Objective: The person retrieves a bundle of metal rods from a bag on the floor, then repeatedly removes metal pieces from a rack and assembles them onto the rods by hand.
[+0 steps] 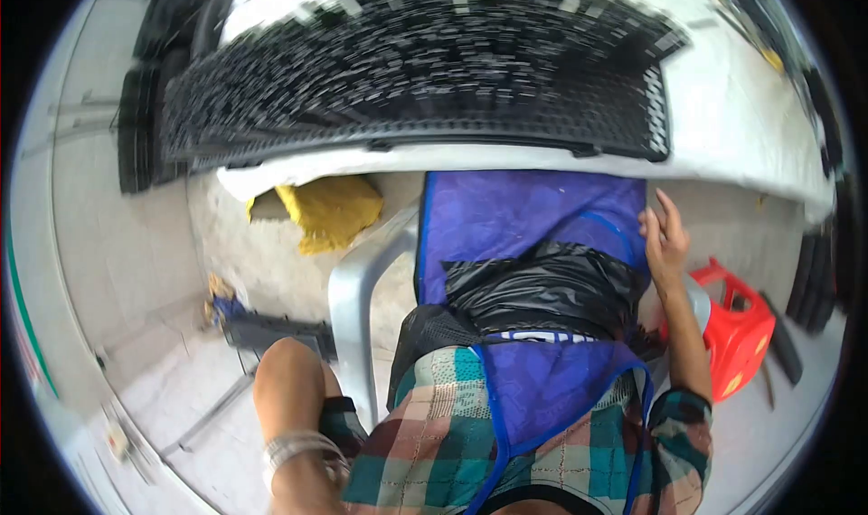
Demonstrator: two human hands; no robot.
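Observation:
My right hand is beside the right edge of the purple apron over my lap. Its fingers are stretched and apart, with nothing in them. The left arm is bent sharply, with pale bands round the wrist. Only part of my left hand shows at the bottom edge; its fingers are out of sight. A black plastic sheet or bag lies across the apron at my waist. In front, a long black perforated tray on the table looks filled with small dark pieces, smeared by motion.
The tray rests on a white-covered table. Below it lies a yellow sack. A grey chair arm is at my left, and a red plastic item with a handle at my right. A dark bar-shaped object is lower left.

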